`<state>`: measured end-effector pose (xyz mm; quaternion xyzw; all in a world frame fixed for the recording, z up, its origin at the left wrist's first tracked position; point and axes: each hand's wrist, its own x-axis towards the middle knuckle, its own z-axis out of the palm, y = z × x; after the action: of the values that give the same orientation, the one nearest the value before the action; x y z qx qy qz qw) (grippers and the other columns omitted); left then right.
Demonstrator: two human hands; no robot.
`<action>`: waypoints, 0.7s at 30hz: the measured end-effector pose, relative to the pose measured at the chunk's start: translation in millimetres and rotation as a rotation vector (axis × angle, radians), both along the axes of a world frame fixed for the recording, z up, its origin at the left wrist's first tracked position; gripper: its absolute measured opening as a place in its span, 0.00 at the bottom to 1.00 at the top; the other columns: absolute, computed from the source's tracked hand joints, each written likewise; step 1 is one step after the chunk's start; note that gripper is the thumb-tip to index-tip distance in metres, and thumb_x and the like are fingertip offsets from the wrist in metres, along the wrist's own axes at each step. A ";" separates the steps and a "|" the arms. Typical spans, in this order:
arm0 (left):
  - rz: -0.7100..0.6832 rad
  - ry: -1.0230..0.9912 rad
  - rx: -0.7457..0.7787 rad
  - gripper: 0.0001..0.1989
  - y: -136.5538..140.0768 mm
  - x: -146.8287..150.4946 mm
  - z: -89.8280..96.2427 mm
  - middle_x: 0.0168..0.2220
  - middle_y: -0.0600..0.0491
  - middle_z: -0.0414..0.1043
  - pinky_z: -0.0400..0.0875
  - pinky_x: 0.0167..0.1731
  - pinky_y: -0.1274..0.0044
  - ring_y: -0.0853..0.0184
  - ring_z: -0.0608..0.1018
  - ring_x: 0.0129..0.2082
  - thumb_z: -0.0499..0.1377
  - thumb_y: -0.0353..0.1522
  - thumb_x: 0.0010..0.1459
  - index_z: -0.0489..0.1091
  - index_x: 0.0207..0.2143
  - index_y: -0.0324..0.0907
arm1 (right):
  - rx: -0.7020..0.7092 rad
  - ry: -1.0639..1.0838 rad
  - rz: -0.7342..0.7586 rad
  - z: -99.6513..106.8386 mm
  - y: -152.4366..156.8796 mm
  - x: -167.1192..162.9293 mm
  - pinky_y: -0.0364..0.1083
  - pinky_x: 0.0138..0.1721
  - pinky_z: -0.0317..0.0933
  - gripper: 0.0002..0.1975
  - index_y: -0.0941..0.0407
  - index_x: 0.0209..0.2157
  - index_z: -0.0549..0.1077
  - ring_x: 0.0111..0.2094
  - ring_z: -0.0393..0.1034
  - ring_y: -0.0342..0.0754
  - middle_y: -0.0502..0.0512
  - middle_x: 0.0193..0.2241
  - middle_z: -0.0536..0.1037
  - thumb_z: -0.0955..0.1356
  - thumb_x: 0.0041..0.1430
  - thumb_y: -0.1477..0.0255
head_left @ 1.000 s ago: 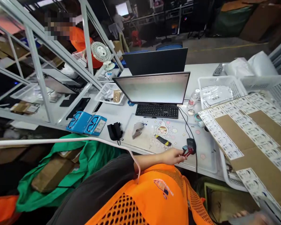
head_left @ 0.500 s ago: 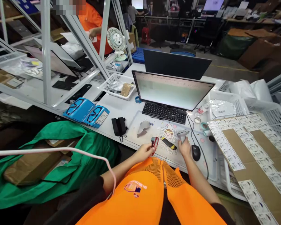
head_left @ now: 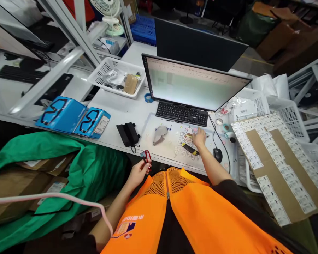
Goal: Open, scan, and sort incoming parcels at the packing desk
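Note:
My left hand (head_left: 139,173) is closed by the desk's front edge, pinching what look like red-framed glasses (head_left: 147,155) with a bluish lens. My right hand (head_left: 199,138) rests low over the printed desk mat (head_left: 172,150), its fingers bent. A small pale grey piece (head_left: 207,135) shows beside those fingers; what they grip is mostly hidden. Just below them lies a yellow and black utility knife (head_left: 189,149). A grey cloth pouch (head_left: 160,134) sits on the mat between my hands. Left of it is a black case (head_left: 128,134) with a clip.
Two blue boxes (head_left: 91,122) with goggle pictures stand at the left. Behind the mat are a keyboard (head_left: 181,113) and a monitor (head_left: 193,84). A white basket (head_left: 116,76) holds small packets. At right are a mouse (head_left: 217,155) and a label-covered cardboard sheet (head_left: 278,165).
The view has tilted down and shifted. My left hand has moved left and off the mat with the red-framed glasses. My right hand has moved from beside the mouse to above the utility knife.

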<state>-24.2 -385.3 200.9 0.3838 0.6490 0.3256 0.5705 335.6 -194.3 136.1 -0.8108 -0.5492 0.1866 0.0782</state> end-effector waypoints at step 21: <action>-0.005 0.081 0.011 0.26 9.8 51.9 1.1 0.38 0.47 0.80 0.75 0.34 0.73 0.63 0.79 0.31 0.60 0.51 0.63 0.77 0.49 0.39 | -0.305 0.020 0.112 -29.2 103.0 -6.1 0.52 0.56 0.68 0.36 0.59 0.75 0.59 0.57 0.78 0.59 0.71 0.51 0.82 0.68 0.69 0.71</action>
<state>27.6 -375.5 202.0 0.4015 0.6689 0.3117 0.5424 329.5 -91.3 106.9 -0.7793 -0.5582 0.2801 -0.0510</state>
